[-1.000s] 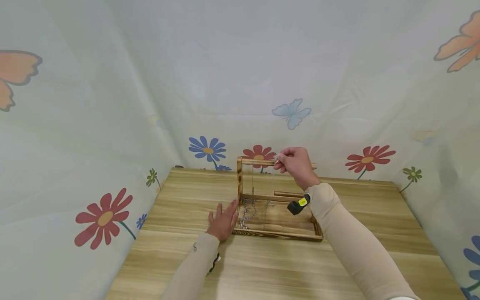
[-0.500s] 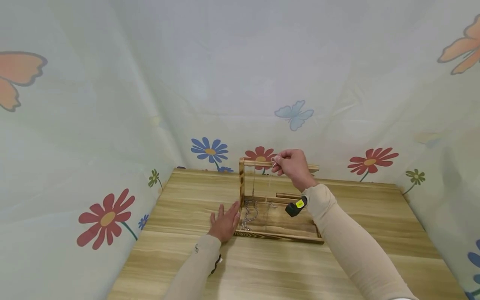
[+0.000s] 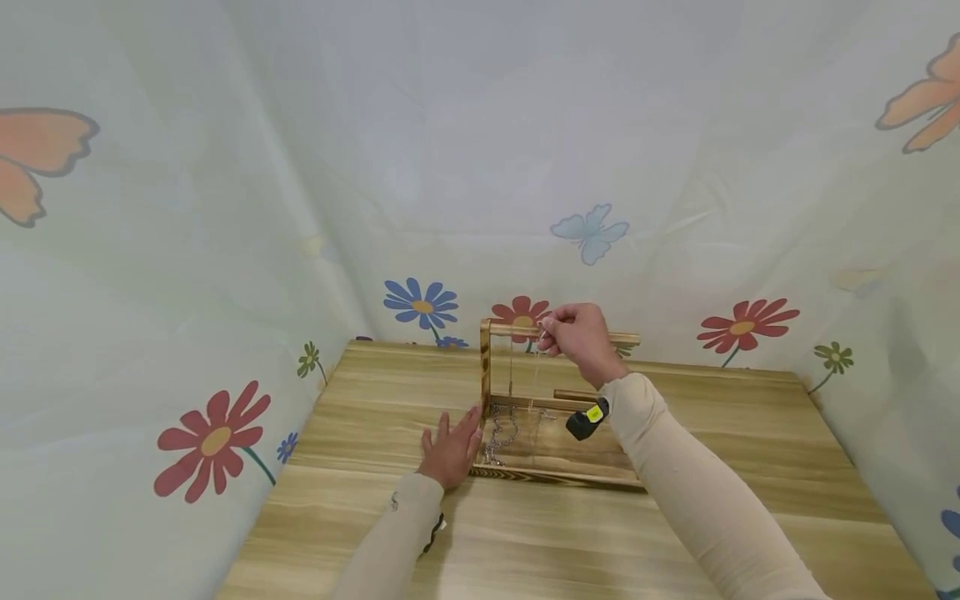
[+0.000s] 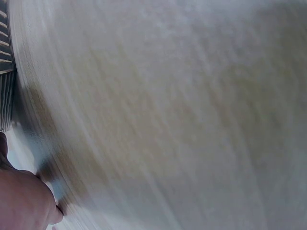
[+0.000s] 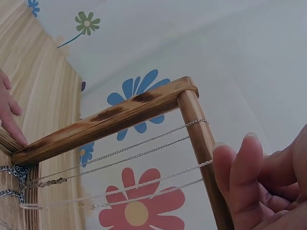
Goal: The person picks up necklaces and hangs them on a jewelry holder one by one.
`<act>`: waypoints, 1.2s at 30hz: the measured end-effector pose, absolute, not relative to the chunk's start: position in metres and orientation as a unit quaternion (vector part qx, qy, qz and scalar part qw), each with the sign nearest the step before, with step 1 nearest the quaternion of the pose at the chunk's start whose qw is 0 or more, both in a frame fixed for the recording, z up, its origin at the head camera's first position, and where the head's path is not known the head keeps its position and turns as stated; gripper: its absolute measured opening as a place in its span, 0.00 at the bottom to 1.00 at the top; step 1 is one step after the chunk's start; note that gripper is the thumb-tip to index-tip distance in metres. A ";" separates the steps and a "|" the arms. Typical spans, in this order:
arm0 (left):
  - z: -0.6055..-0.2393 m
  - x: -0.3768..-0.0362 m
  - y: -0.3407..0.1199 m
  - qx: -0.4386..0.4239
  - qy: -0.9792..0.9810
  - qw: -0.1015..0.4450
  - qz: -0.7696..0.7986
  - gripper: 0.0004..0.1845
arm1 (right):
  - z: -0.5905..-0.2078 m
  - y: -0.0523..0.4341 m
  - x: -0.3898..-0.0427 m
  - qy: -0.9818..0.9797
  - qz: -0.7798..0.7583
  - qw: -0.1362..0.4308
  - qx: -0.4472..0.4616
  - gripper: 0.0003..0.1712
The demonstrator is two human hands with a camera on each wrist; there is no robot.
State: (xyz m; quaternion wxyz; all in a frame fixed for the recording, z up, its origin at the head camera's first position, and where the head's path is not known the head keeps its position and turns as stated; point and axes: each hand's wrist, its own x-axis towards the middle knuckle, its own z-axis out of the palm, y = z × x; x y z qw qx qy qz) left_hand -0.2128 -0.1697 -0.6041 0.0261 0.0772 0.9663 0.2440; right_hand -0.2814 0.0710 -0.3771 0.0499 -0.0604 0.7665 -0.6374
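Observation:
A wooden jewelry stand [image 3: 485,367] has a tray base with a front rim [image 3: 555,477] and a top bar [image 3: 626,339]. My right hand [image 3: 577,337] is at the bar, thumb and fingertips pinching a thin silver necklace [image 5: 158,179] that loops over it and hangs down. Nearer the post, another necklace [image 5: 129,155] hangs from the bar. My left hand [image 3: 452,450] rests against the stand's left side with fingers extended; in the left wrist view only part of that hand [image 4: 24,201] shows.
Tangled silver chains [image 3: 502,433] lie in the tray's left part, and a small silver piece [image 3: 547,414] is near its middle. A short wooden rod [image 3: 573,394] lies at the tray's back. Behind the table [image 3: 382,383] hangs a flowered curtain [image 3: 450,167].
My right hand has slid a little left along the bar, bringing the pinched necklace closer to the hanging one. The left hand stays against the stand.

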 end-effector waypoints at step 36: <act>-0.607 -0.209 -0.169 0.082 0.959 0.003 0.271 0.28 | -0.380 0.071 -0.275 0.798 -0.601 -0.003 -0.049 0.10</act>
